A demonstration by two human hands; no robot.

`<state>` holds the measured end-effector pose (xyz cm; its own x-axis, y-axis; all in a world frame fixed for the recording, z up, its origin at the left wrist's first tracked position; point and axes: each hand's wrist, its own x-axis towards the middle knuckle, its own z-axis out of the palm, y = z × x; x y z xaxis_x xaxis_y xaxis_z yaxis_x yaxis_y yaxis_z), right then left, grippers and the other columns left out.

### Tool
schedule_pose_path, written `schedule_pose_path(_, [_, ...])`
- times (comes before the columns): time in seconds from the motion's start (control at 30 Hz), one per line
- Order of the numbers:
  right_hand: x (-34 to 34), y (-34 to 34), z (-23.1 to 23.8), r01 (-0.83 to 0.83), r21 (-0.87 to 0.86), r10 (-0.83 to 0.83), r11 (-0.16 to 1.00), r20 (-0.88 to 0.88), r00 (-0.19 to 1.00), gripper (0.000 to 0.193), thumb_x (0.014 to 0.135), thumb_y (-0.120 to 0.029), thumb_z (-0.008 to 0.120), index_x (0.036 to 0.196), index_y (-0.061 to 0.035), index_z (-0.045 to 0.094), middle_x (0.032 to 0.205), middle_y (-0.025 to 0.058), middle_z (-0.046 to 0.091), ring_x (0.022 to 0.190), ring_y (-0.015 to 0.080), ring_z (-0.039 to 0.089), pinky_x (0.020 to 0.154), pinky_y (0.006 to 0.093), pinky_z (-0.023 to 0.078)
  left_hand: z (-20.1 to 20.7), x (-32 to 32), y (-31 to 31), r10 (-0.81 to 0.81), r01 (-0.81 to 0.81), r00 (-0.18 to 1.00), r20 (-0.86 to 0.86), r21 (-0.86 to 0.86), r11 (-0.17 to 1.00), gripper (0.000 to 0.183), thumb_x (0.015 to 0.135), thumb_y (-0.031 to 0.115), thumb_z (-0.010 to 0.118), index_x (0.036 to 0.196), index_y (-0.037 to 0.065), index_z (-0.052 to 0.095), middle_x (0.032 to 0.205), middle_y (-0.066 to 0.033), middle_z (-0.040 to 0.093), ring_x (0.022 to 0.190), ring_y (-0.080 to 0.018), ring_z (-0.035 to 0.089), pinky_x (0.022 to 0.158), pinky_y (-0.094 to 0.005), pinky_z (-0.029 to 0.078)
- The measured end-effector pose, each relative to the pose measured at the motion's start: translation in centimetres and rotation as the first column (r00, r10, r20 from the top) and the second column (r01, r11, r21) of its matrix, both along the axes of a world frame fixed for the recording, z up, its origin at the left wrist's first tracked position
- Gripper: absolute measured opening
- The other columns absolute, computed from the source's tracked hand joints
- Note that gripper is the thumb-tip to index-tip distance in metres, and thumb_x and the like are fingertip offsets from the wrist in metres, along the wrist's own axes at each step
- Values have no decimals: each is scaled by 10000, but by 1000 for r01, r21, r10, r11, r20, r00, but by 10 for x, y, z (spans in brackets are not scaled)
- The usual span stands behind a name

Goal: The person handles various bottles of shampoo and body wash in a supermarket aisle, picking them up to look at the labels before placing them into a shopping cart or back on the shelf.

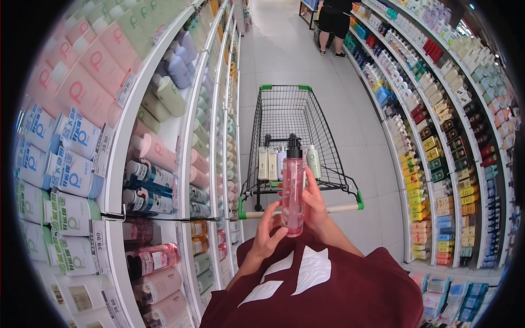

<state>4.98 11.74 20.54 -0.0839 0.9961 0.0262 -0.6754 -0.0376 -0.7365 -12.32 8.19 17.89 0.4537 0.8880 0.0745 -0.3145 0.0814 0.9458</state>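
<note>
A clear pink pump bottle (293, 191) with a black pump top stands upright between my two hands, in front of my chest. My left hand (267, 232) has its fingers curled round the lower left side of the bottle. Along the right side, my right hand (314, 202) grips it, with part of the fingers hidden behind it. Just beyond is a black wire shopping cart (328, 147) with green corners and a pale handle bar. In the cart are two cream bottles (267, 164), a green-white bottle (313, 162) and a pale lilac bottle (281, 163) partly hidden.
Tall shelves (188, 117) of pink, green and white bottles run close on my left. Another long shelf (421, 164) of bottles and boxes lines the right. A grey tiled aisle (279, 49) leads ahead. Far off stands a person in black (333, 24). Blue packages (454, 298) lie at lower right.
</note>
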Motion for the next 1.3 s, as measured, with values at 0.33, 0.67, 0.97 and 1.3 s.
schedule_pose_path(0.33, [-7, -6, 11, -153, 46, 154, 987, -20, 988, 925, 874, -212, 700, 1585, -33, 136, 1593, 172, 270, 1447, 299, 333, 1162, 418, 302, 0, -11, -3, 192, -155, 970, 146, -234, 960, 619, 877, 166, 700, 1389, -6, 397, 1244, -126, 587, 1124, -197, 609, 995, -346, 475])
schedule_pose_path(0.67, [-12, 3, -3, -237, -36, 238, 971, 259, 936, 924, 848, -194, 766, 1563, -21, 208, 1513, 185, 403, 1390, 280, 415, 1128, 413, 349, 4, -29, -12, 446, -415, 867, -224, 174, 893, 648, 833, 141, 766, 1376, -18, 449, 1217, -142, 634, 1113, -178, 623, 957, -321, 491])
schedule_pose_path(0.97, [-55, 17, -5, -367, -135, 391, 920, 320, 863, 685, 758, -201, 857, 1287, 2, 471, 959, 93, 630, 687, 164, 617, 571, 277, 509, -12, -87, -26, 753, -515, 549, -362, 563, 646, 664, 672, 53, 800, 1308, 90, 610, 1317, -127, 628, 1172, -317, 629, 973, -400, 517])
schedule_pose_path(1.3, [-185, 38, 38, -415, 234, 285, 879, 440, 852, 921, 658, -126, 909, 1398, -4, 375, 1278, 114, 533, 1156, 196, 563, 981, 343, 487, 23, -125, -35, 972, -659, -6, -234, 732, 173, 638, 734, 6, 721, 1350, 1, 556, 1403, -196, 524, 1273, -387, 508, 1057, -446, 396])
